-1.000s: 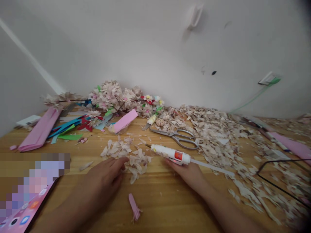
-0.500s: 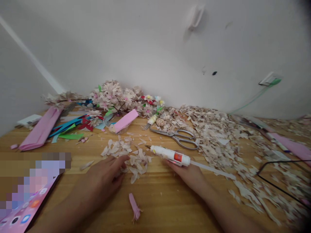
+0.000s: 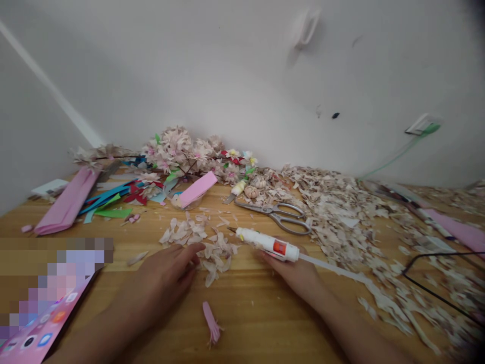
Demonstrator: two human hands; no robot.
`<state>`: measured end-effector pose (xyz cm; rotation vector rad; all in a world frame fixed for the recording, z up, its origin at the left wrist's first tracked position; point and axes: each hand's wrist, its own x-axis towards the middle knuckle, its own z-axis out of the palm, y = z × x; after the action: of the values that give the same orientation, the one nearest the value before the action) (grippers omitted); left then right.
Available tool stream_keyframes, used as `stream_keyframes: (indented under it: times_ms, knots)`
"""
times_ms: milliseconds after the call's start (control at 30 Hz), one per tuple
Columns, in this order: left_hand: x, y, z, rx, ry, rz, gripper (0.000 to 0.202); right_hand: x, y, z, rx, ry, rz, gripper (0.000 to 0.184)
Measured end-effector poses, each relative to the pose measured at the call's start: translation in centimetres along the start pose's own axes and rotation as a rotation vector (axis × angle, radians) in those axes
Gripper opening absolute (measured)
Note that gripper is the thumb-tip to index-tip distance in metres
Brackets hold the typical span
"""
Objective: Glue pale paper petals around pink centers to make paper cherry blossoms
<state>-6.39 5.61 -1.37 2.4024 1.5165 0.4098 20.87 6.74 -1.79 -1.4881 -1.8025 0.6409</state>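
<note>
My right hand (image 3: 291, 270) is closed around a white hot glue gun (image 3: 267, 244), holding it from below. The gun's dark nozzle points left, and a glue stick trails from its rear. My left hand (image 3: 172, 268) rests low over the table at the edge of a small pile of pale dried petals (image 3: 217, 253). Its index finger reaches over the petals; the other fingers curve under and are partly hidden, with nothing visible held in them. Between my forearms lies a small pink fringed paper piece (image 3: 211, 321), a narrow roll with frayed strands toward me.
Metal scissors (image 3: 278, 211) lie beyond the glue gun. A large heap of dried husk scraps (image 3: 337, 217) covers the right side. Finished paper flowers (image 3: 178, 146) lean against the wall. Folded pink paper (image 3: 70, 199) and a phone (image 3: 49, 323) are on the left; black wire (image 3: 409, 268) at right.
The whole view shifts very slightly. Both hands and the glue gun stay almost where they were, and the petals and pink piece look unchanged.
</note>
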Motion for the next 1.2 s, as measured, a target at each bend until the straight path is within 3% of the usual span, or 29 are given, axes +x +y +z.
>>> stream_keyframes:
  times_ms: [333, 533, 1033, 1200]
  knots:
    - [-0.28, -0.04, -0.16, -0.044, -0.003, 0.004, 0.042, -0.11, -0.25, 0.14, -0.057, -0.011, -0.037, 0.014]
    - [0.1, -0.32, -0.31, 0.019, -0.038, -0.054, 0.033, -0.15, -0.36, 0.12, -0.063, 0.005, -0.062, 0.01]
    - [0.1, -0.14, -0.56, 0.016, 0.02, -0.006, 0.036, -0.11, -0.63, -0.1, -0.083, -0.06, -0.016, 0.011]
    - [0.25, -0.11, -0.41, 0.077, 0.006, 0.015, 0.033, -0.05, -0.36, 0.11, -0.064, -0.023, -0.038, 0.011]
